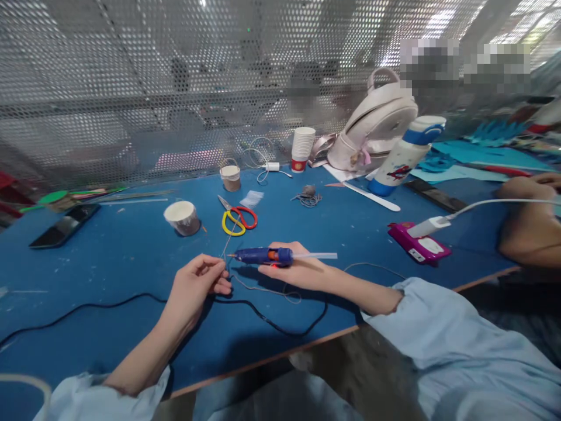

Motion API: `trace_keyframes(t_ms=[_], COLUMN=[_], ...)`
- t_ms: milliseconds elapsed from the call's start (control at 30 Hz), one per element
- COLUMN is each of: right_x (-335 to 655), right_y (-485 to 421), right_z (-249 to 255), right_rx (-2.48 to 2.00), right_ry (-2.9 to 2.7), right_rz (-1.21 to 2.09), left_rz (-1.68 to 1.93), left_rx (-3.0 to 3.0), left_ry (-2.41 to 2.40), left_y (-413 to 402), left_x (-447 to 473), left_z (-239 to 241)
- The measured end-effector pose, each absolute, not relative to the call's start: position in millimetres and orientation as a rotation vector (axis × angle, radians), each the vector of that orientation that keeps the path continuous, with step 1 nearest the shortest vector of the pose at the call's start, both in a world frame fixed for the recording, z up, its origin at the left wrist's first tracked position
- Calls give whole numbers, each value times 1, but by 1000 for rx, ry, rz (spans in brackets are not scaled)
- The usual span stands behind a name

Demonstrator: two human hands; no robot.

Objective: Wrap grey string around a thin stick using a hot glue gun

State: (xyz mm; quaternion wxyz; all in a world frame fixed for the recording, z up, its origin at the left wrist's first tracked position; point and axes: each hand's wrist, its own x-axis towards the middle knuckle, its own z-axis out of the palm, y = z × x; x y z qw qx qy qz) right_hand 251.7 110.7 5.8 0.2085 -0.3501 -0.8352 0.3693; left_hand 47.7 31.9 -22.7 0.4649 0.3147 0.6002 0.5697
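Note:
My right hand (pixel 302 270) is wrapped round a blue hot glue gun (pixel 258 255) with an orange part and a clear glue stick (pixel 322 255) jutting from its back. The gun's tip points left, close to the fingers of my left hand (pixel 204 278). Those fingers pinch a thin string (pixel 228 241), which runs up toward the scissors and trails right across the table. Scissors (pixel 239 219) with one yellow and one red handle lie open just beyond the gun. A wrapped paper cup (pixel 182 218) stands to their left, and a smaller one with a handle (pixel 230 178) farther back.
A grey yarn ball (pixel 309 196), stacked paper cups (pixel 302 151), a bottle (pixel 407 155) and a pale backpack (pixel 374 123) are beyond. A phone (pixel 65 225) lies left; a magenta power strip (pixel 418 242) and another person's arm (pixel 528 222) are right. A black cord (pixel 105 305) crosses the front.

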Motion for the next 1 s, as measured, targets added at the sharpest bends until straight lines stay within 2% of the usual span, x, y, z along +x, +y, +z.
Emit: trace_keyframes(t_ms=[1000], right_x=[253], right_y=[110], right_z=[-4], right_rx=[-888], right_ry=[-2435], right_rz=[887], left_rz=[1315], left_rx=[799], left_ry=[1475], left_y=[31], left_x=[50], left_z=[-24])
